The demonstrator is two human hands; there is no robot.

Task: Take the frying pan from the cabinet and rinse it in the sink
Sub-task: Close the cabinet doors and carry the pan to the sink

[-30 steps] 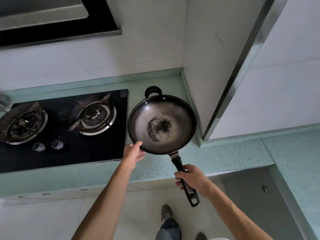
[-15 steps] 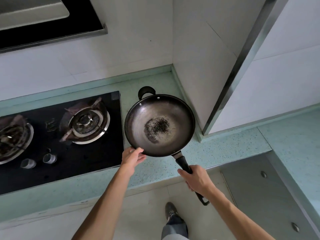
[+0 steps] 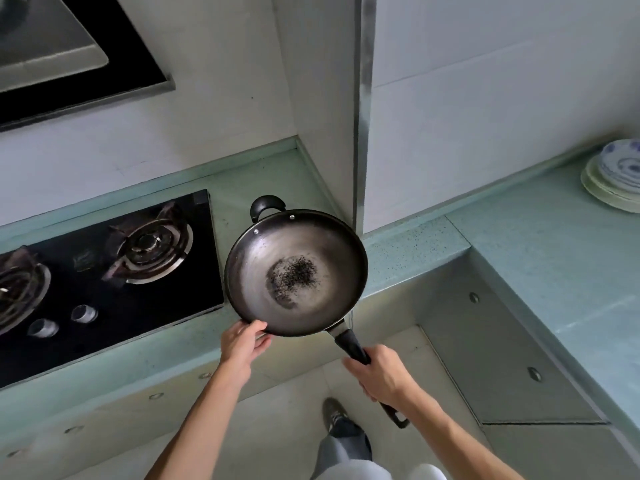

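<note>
**Pan held above the tabletop edge**

Your right hand (image 3: 382, 374) grips the frying pan (image 3: 298, 271) by its black handle (image 3: 349, 342), fingers (image 3: 348, 364) curled round it. Your left hand (image 3: 242, 344) pinches the near rim. The pan hangs over the tabletop (image 3: 415, 244), right of the gas hob (image 3: 104, 271).

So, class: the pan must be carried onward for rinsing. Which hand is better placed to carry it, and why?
Right. The right hand grips the frying pan by its long handle, likely enough to carry it alone; the left hand only pinches the near rim, steadying it.
</note>
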